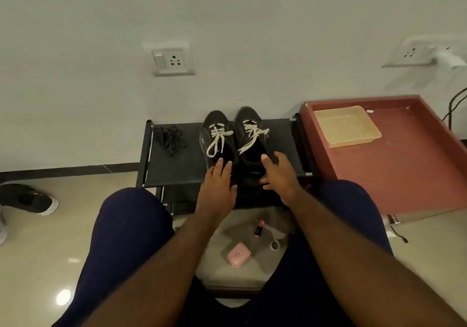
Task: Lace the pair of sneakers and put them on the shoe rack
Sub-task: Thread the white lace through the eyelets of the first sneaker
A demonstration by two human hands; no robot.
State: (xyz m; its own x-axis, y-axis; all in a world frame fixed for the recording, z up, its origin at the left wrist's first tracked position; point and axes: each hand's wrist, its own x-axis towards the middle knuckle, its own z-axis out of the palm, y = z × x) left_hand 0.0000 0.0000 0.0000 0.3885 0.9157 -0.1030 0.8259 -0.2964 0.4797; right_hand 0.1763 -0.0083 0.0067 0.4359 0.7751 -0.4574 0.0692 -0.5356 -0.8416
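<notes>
Left sneaker (217, 137) & right sneaker (249, 124), both w/ white laces in, sit side by side on shoe rack (177, 170) top shelf at 12 o'clock. Left hand (217, 185) lies flat, fingers straight, on left heel. Right hand (280, 172) is spread loose against right heel, not clamped. Best: nudge heels level, toes to wall, then lift off. Black laces (169, 137) at 10 o'clock on the shelf, red cabinet (404, 170) w/ beige tray (347, 127) at 2, tiled floor.

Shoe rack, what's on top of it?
Two black sneakers with white laces sit side by side on the rack, with a black lace tangle to their left. The left hand and right hand cover their heels. Lower shelves are mostly hidden.
</notes>
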